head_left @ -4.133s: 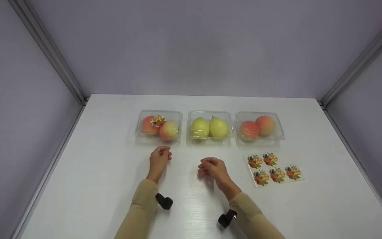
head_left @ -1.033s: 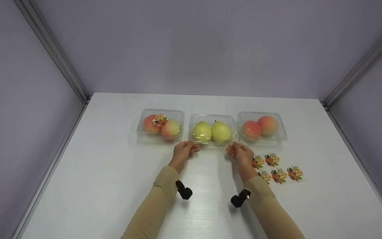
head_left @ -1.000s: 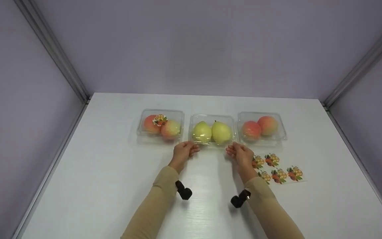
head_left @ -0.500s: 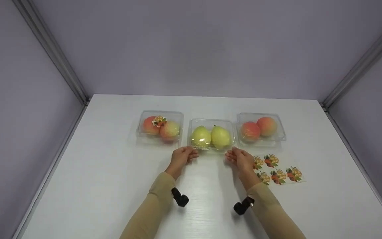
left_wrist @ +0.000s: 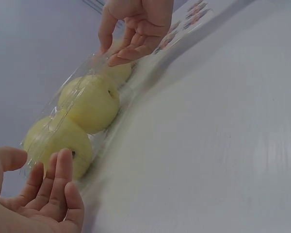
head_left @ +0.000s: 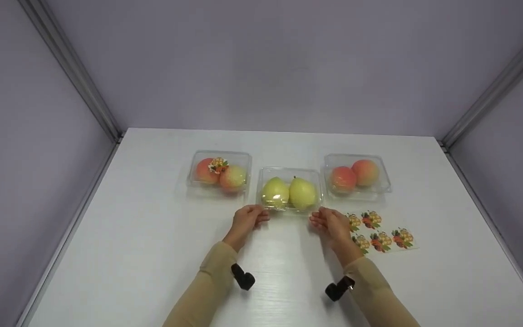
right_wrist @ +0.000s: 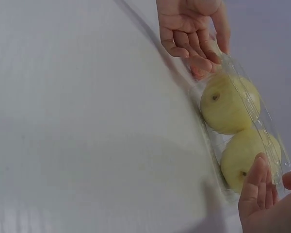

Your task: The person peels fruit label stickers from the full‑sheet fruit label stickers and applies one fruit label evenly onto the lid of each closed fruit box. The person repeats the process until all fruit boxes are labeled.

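Observation:
A clear plastic fruit box (head_left: 289,171) holding two yellow-green pears (head_left: 302,192) stands in the middle of the table. At its front left corner my left hand (head_left: 245,222) pinches the projecting edge between thumb and fingers. My right hand (head_left: 333,224) does likewise at the front right corner. Both wrist views show the thumbs over the rim and the fingers beneath, close to the pears (left_wrist: 89,103) (right_wrist: 242,153). The lid is down over the fruit.
To the left stands a clear box (head_left: 193,155) with two peaches and a fruit-print sticker (head_left: 218,165) on its lid. Another box (head_left: 382,165) of two peaches is at the right. A sticker sheet (head_left: 391,223) lies beyond my right forearm, partly covered by the right hand.
Both hands have come from the near table to the pear box and gripped its front edge. Over the last second the box has slid toward me; the two peach boxes stay put.

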Demonstrator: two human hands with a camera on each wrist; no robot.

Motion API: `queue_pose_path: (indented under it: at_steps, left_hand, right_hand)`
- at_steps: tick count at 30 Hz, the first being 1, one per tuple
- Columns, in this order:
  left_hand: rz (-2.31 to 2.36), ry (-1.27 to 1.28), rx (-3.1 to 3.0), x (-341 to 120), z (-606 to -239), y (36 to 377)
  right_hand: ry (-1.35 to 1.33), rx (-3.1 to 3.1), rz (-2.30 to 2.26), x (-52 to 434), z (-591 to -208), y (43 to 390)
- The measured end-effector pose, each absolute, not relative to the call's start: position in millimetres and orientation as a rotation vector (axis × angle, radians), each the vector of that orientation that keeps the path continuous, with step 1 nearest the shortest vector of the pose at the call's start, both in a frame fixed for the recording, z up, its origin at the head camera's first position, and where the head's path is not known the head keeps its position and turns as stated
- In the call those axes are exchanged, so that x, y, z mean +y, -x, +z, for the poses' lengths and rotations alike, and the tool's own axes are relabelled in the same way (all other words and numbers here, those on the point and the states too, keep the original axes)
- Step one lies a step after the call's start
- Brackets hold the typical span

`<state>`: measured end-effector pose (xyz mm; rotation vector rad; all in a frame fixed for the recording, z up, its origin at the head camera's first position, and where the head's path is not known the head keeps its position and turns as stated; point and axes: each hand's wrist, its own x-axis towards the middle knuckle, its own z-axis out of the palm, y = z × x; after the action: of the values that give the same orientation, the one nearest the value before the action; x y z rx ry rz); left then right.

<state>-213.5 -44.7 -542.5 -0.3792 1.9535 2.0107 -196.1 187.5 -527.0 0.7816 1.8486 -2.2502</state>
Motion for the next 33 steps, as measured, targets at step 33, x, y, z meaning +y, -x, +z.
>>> queue_pose_path:
  at_steps: [33]
  left_hand:
    - [2.100,0.426,2.086,-47,-536,222]
  right_hand:
    - [-0.813,2.008,-2.095,199,-525,209]
